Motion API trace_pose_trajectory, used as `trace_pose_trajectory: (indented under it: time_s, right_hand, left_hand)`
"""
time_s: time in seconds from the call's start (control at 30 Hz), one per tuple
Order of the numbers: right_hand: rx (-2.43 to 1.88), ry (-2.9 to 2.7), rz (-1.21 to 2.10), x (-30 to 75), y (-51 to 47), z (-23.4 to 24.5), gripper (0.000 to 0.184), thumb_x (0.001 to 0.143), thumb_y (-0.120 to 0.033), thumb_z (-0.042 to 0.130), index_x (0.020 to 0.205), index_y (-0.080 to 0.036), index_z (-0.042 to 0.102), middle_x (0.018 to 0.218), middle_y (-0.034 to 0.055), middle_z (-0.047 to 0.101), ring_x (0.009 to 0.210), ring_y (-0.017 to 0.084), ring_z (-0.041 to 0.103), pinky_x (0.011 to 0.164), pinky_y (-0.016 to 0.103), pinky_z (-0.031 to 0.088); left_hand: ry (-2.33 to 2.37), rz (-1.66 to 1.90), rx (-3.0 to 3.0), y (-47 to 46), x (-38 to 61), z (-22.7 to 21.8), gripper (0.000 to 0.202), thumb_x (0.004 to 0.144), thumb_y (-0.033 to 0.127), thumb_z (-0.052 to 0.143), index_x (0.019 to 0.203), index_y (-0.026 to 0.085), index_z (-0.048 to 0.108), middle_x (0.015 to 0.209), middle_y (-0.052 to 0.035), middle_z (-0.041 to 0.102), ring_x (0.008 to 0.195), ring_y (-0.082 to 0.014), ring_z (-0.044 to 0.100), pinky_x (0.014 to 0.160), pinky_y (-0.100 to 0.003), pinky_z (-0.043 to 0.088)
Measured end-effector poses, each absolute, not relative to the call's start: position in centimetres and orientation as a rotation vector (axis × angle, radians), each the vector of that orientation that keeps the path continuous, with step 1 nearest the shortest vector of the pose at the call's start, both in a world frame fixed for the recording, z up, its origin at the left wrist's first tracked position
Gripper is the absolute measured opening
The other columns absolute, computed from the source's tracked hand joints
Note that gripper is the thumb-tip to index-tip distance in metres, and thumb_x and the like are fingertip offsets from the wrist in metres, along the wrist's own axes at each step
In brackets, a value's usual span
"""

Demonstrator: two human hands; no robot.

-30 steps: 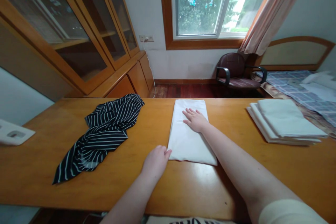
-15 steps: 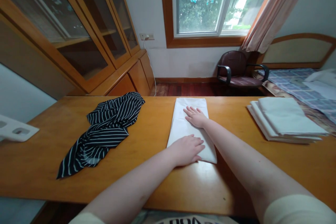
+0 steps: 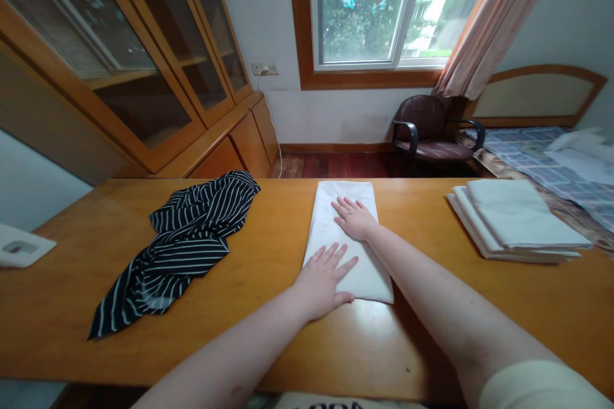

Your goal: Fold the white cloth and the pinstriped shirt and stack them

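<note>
A white cloth (image 3: 352, 275) lies folded into a long strip on the wooden table (image 3: 278, 249), one end close to the table's far edge. Flat on its near left part rests my left hand (image 3: 323, 281), fingers spread. Higher up the strip, my right hand (image 3: 354, 218) lies palm down with its fingers stretched out. Neither hand grips anything. To the left is a crumpled black cloth with white stripes (image 3: 187, 236). Folded white cloths (image 3: 513, 217) are stacked on the right side of the table.
A white plastic object (image 3: 29, 248) sits at the table's left edge. Beyond the table are a glass-doored cabinet (image 3: 192, 77), a maroon armchair (image 3: 426, 128) and a bed (image 3: 527, 147). A window (image 3: 364, 19) with a pink curtain (image 3: 499, 19) is at the back.
My left hand has shifted slightly left on the white cloth, and its fingers have spread and turned more forward. My right hand stays in place on the cloth. The view has shifted a little.
</note>
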State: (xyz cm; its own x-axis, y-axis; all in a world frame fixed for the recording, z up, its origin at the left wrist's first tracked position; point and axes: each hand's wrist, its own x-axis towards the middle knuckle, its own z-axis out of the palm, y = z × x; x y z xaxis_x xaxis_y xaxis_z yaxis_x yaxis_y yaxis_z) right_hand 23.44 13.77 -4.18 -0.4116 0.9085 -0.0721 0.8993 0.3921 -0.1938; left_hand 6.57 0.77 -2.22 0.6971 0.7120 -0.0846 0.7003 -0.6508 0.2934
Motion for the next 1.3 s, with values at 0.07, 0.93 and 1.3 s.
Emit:
trace_pose_trajectory:
  time_s: [0.07,0.93,1.3]
  right_hand:
    - [-1.673,-2.577,0.314,23.4,13.7,-4.1,0.058,0.093,-0.046,0.025,0.146,-0.022,0.027,0.152,0.0061,0.02,0.14,0.022,0.017,0.111,0.045,0.014]
    - [-1.667,-1.737,0.635,26.3,13.1,-4.9,0.035,0.086,-0.033,0.039,0.109,-0.02,0.063,0.104,0.0056,0.068,0.091,0.019,0.062,0.082,0.033,0.047]
    - [-1.557,-1.814,0.511,31.4,9.1,-3.9,0.027,0.082,-0.03,0.047,0.098,-0.02,0.066,0.099,0.0065,0.068,0.093,0.021,0.06,0.087,0.036,0.045]
  left_hand:
    - [1.277,0.022,2.534,0.8,5.6,-2.6,0.074,0.082,0.058,0.047,0.145,0.027,0.025,0.154,-0.0093,0.014,0.141,-0.0294,0.009,0.112,-0.048,0.013]
    - [1.568,0.035,2.334,7.5,4.5,-3.8,0.069,0.091,0.052,0.024,0.147,0.014,0.013,0.154,-0.0127,0.006,0.141,-0.0245,0.01,0.112,-0.047,0.012]
    - [1.619,0.18,2.428,8.8,-1.8,-2.8,0.056,0.087,0.018,0.032,0.143,0.024,0.03,0.151,-0.0042,0.028,0.135,-0.0175,0.03,0.113,-0.039,0.016]
